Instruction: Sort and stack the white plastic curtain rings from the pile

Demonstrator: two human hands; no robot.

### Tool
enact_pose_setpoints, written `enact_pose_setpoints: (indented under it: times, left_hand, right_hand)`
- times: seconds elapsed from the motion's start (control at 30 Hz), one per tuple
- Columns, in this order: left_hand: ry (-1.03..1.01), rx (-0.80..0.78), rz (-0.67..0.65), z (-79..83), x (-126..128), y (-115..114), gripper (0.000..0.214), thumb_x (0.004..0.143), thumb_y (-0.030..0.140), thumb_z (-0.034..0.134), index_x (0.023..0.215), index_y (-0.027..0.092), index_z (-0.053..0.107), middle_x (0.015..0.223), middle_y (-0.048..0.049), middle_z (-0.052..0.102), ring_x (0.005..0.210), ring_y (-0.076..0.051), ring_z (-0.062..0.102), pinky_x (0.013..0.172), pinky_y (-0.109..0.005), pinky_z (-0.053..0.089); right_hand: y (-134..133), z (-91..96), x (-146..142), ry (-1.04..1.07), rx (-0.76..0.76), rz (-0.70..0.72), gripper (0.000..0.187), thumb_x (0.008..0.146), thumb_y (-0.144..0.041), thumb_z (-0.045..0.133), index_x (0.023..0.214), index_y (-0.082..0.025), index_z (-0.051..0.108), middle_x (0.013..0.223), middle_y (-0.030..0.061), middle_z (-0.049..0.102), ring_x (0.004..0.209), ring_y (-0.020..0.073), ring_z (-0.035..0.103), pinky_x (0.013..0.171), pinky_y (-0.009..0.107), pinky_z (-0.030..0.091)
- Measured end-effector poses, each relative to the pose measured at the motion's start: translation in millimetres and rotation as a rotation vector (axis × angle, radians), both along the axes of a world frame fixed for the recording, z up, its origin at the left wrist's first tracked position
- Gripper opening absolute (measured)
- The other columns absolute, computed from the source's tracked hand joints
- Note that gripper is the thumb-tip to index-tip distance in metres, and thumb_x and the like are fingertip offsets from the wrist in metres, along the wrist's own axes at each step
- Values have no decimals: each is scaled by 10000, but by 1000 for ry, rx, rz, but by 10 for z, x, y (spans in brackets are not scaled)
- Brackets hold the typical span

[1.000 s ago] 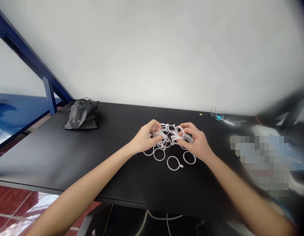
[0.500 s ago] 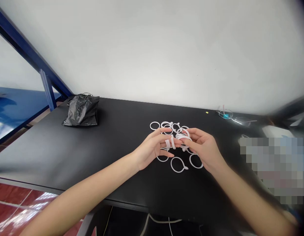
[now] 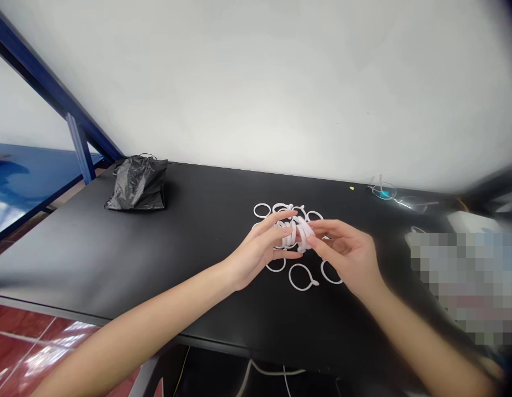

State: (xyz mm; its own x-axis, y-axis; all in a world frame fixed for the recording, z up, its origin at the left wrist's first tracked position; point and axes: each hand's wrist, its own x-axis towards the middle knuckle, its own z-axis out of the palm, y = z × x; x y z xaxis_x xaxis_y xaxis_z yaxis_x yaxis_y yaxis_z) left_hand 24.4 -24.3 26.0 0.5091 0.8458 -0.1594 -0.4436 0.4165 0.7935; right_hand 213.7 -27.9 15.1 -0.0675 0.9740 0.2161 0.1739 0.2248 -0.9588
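Plain white rings (image 3: 304,234) on left hand (image 3: 252,255), in right hand (image 3: 356,255)

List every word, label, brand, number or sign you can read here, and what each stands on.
No text can be read on anything in view.
Cyan marks at the right, near the wall: too small and blurred to tell whether they are letters.
Pixelated patch: anything printed there is unreadable.
Rings and bag: no lettering shows.
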Motion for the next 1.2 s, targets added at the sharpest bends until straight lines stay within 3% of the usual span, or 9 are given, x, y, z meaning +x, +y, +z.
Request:
enact_pose_setpoints:
  times: [0.3,0.57,0.83,1.2]
  left_hand:
    - [-20,43,-8,-10,-12,5,358,918,259,580,1271,206,578,1162,-108,659,1181,-279,568,919,-414,525]
    - [-34,83,-30,-3,-11,3,294,927,248,550,1201,198,645,1198,-100,639,1154,-252,565,969,-421,500]
    - [-46,68,-37,-11,-6,-4,211,909,261,569,1033,175,716,1176,-100,643,1188,-267,548,988,-422,482]
    - [-76,34,-107,-28,-9,27,233,923,292,550,1019,169,724,1058,-83,658,1102,-217,578,995,-370,473]
  right_hand:
    - [-28,27,1,-28,74,-86,68,770,-224,761,829,-217,728,694,8,707,498,106,620,396,193,505]
    - [-34,15,7,-12,165,27,70,797,-188,724,833,-248,729,843,49,685,768,196,665,497,277,548]
    - [1,28,11,-20,154,-18,40,783,-224,748,785,-249,716,783,37,663,716,197,657,543,321,561]
    - [-24,4,-10,-8,199,40,72,804,-176,718,810,-246,703,786,34,654,702,191,643,622,359,564]
